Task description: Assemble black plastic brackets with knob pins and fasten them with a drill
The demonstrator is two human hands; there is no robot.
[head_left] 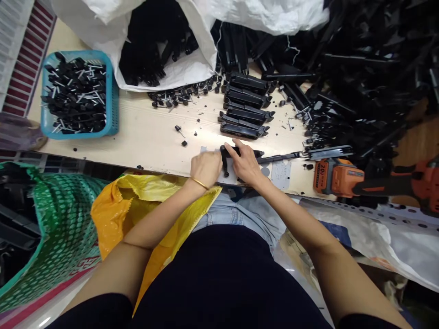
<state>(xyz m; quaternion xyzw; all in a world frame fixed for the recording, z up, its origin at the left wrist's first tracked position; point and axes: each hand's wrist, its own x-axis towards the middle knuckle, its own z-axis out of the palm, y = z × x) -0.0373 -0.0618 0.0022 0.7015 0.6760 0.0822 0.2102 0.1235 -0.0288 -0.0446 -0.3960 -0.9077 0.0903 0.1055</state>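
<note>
My left hand (206, 168) is closed in a fist at the near edge of the bench, beside a black plastic part (224, 160) with a short leg pointing toward me. Whatever its fingers may hold is hidden. My right hand (246, 163) lies over the same part and grips it, with the index finger stretched along its top. Just beyond the hands, several folded black plastic assemblies (244, 130) form a neat row. A long black strip-like piece (279, 157) lies to the right of my right hand.
A blue basket (113, 100) holds black knobs with metal pins. Loose pinned knobs (174, 98) lie by a white sack (206, 59). An orange cordless power tool (346, 177) rests at right, below a heap of black parts (370, 68). A yellow sack (116, 214) hangs at the near edge.
</note>
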